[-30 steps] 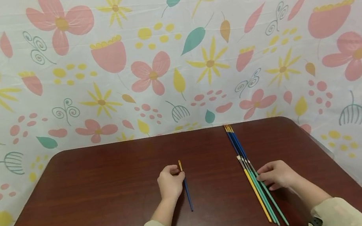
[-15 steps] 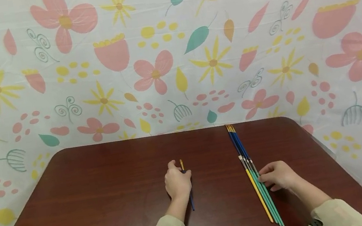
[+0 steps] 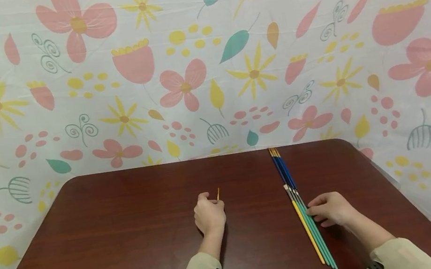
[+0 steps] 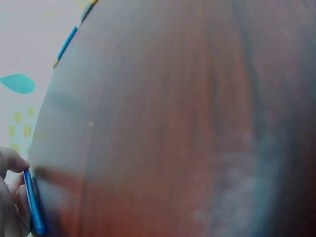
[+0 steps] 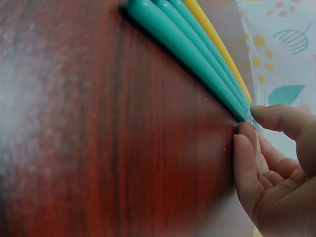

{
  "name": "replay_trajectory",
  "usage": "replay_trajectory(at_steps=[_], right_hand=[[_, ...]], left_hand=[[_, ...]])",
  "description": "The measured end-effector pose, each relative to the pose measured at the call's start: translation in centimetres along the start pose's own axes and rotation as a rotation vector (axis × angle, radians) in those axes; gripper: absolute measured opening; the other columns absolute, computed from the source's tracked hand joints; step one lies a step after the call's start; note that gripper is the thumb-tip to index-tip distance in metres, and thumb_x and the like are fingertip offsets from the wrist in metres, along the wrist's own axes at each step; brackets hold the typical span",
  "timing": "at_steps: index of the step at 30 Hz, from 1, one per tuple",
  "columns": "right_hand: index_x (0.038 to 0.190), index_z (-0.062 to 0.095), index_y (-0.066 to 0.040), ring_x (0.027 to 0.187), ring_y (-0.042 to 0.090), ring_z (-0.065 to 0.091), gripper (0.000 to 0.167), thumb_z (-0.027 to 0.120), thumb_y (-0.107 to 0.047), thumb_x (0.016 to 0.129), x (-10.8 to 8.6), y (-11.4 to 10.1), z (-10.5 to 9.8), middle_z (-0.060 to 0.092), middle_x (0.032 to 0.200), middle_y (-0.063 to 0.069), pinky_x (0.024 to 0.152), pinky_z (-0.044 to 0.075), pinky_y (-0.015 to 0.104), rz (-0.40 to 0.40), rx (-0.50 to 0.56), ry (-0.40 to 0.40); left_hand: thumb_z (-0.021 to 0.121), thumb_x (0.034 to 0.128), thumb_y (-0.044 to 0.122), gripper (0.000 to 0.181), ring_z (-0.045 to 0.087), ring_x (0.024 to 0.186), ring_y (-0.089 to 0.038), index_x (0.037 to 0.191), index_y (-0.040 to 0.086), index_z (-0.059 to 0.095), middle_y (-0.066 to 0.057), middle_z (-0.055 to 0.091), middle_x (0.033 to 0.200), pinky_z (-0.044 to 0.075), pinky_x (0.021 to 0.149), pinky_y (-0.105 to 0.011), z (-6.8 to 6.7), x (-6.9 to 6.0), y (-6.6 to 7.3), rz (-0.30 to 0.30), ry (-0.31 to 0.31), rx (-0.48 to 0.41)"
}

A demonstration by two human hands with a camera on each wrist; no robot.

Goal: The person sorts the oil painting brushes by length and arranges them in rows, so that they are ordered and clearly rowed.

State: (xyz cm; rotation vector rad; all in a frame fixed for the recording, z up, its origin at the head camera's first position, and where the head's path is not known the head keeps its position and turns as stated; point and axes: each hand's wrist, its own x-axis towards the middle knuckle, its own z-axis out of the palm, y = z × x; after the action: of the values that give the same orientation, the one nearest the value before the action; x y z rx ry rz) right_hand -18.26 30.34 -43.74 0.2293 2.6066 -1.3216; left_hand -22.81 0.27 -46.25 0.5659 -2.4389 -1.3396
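My left hand (image 3: 209,215) pinches a blue paintbrush near the middle of the table. In the left wrist view its blue handle (image 4: 33,202) runs between thumb and fingers; in the head view only its tan tip (image 3: 218,194) shows past the hand. At the right, my right hand (image 3: 333,210) holds the outermost green paintbrush (image 5: 185,54) between thumb and fingertips, close to its ferrule. Beside that brush lie other green paintbrushes (image 3: 317,234) and a yellow paintbrush (image 3: 306,229), side by side. Beyond them, several blue paintbrushes (image 3: 283,170) lie bunched, tips toward the far edge.
The dark reddish-brown table (image 3: 123,245) has rounded far corners. Behind it and at the right hangs a white cloth (image 3: 203,60) printed with flowers and leaves.
The outermost green paintbrush has swung left against the others with my right hand on it. My left hand has shifted right and gripped the blue paintbrush, whose handle is now covered.
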Motion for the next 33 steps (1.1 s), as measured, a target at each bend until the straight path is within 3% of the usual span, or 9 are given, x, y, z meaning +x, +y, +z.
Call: replay_trajectory(at_steps=[8,15,21,28,33], right_hand=[[0.108,0.064,0.009,0.08,0.022,0.068,0.036,0.07,-0.018,0.085,0.2,0.1,-0.4,0.07,0.093,0.012,0.067,0.06,0.04,0.014,0.045,0.002],[0.108,0.064,0.01,0.08,0.02,0.068,0.036,0.07,-0.017,0.084,-0.2,0.2,-0.5,0.07,0.092,0.01,0.068,0.06,0.037,0.02,0.071,0.003],[0.106,0.064,0.008,0.081,0.02,0.067,0.033,0.068,-0.017,0.085,-0.5,0.4,-0.2,0.07,0.093,0.011,0.069,0.059,0.036,0.017,0.074,0.013],[0.105,0.065,0.007,0.083,0.021,0.068,0.031,0.065,-0.019,0.088,-0.6,0.5,0.2,0.07,0.095,0.01,0.069,0.059,0.037,0.026,0.067,0.03],[0.106,0.065,0.006,0.084,0.021,0.068,0.031,0.062,-0.019,0.089,-0.5,0.6,0.3,0.07,0.096,0.011,0.07,0.059,0.037,0.022,0.068,0.034]], left_hand=[[0.071,0.0754,0.012,0.028,0.067,0.075,-0.022,0.103,0.011,0.07,0.0,0.072,0.079,0.053,0.073,-0.044,-0.6,0.6,0.3,-0.111,-0.042,-0.169],[0.071,0.0764,0.009,0.02,0.067,0.078,-0.023,0.097,0.009,0.072,-0.004,0.073,0.081,0.054,0.075,-0.04,-0.5,1.1,0.5,-0.137,-0.058,-0.253],[0.07,0.0765,0.004,0.017,0.068,0.077,-0.024,0.093,0.002,0.072,-0.012,0.072,0.084,0.056,0.069,-0.035,0.2,1.5,0.6,-0.152,-0.066,-0.394],[0.069,0.0783,0.004,0.018,0.065,0.066,-0.016,0.096,-0.001,0.07,-0.015,0.07,0.085,0.055,0.061,-0.028,0.8,1.4,1.4,-0.234,-0.143,-0.545],[0.067,0.0796,0.002,0.021,0.066,0.062,-0.018,0.099,-0.003,0.068,-0.013,0.067,0.082,0.053,0.053,-0.024,1.3,1.3,1.9,-0.294,-0.188,-0.653]])
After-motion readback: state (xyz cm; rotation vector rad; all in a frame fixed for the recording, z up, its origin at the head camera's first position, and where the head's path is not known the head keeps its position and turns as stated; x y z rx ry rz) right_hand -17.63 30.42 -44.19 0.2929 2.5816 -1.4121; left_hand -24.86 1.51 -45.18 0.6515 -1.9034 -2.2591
